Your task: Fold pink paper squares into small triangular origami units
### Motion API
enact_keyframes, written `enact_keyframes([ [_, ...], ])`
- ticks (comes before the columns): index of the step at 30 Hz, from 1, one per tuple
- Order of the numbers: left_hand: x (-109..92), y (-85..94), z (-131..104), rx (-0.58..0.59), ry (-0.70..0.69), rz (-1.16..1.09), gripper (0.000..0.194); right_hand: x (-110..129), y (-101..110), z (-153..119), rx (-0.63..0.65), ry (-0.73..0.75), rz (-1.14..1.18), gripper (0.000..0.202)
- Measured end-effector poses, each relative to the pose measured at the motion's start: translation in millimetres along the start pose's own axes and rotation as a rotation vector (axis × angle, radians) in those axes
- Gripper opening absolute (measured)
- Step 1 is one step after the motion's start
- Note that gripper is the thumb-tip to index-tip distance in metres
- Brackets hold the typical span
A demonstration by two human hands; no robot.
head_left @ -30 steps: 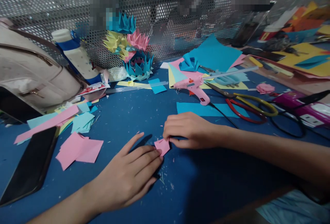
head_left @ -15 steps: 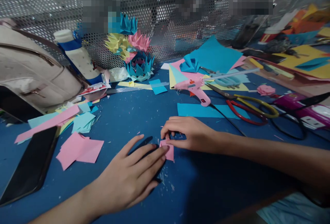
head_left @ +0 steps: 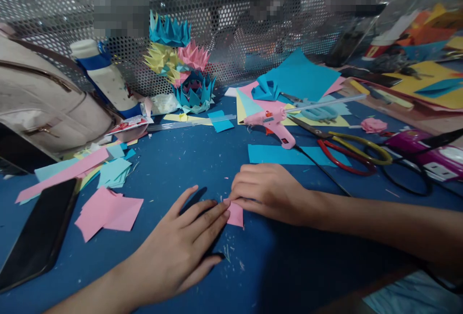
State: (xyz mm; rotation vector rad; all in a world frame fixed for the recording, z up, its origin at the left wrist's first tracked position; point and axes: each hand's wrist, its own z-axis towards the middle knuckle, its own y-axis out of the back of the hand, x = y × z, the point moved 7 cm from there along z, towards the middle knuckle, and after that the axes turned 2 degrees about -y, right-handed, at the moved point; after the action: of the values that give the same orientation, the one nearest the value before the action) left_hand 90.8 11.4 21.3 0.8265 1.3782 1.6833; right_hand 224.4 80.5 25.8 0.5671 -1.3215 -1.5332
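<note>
A small pink paper square [head_left: 236, 214] lies on the blue table [head_left: 173, 159] between my hands. My left hand [head_left: 191, 237] rests flat with fingers spread, its middle fingertips on the square's left edge. My right hand [head_left: 267, 191] is closed, its fingers pressed together at the square's top edge, where the fingertips hide part of the paper. Pink paper squares [head_left: 108, 208] are stacked loosely to the left. A pink glue gun [head_left: 273, 123] lies behind my right hand, beside a blue paper strip [head_left: 282, 154].
Scissors with red and yellow handles [head_left: 336, 147] and a purple power strip [head_left: 427, 152] are at right. A black phone [head_left: 39, 232], a bottle [head_left: 104, 80] and a light bag [head_left: 47, 97] are at left. Paper flowers [head_left: 195, 92] stand before a perforated metal panel [head_left: 231, 15].
The fingers of my right hand have closed together and pressed down at the paper's top edge. My left hand has shifted slightly left, its thumb showing a little more.
</note>
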Motion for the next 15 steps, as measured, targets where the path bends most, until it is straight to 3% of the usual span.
enact_keyframes([
  [4, 3.0, 1.4, -0.1, -0.012, 0.041, -0.04, 0.05, 7.0, 2.6, 0.4, 0.015, 0.114, -0.098, 0.036],
  [9, 2.9, -3.1, -0.7, 0.047, 0.041, -0.036, 0.056, 8.0, 3.8, 2.2, 0.042, 0.162, -0.169, 0.038],
  [15, 1.4, -1.9, -0.4, 0.033, 0.035, 0.018, 0.058, 9.5, -0.4, 1.2, 0.076, 0.23, -0.232, 0.04],
])
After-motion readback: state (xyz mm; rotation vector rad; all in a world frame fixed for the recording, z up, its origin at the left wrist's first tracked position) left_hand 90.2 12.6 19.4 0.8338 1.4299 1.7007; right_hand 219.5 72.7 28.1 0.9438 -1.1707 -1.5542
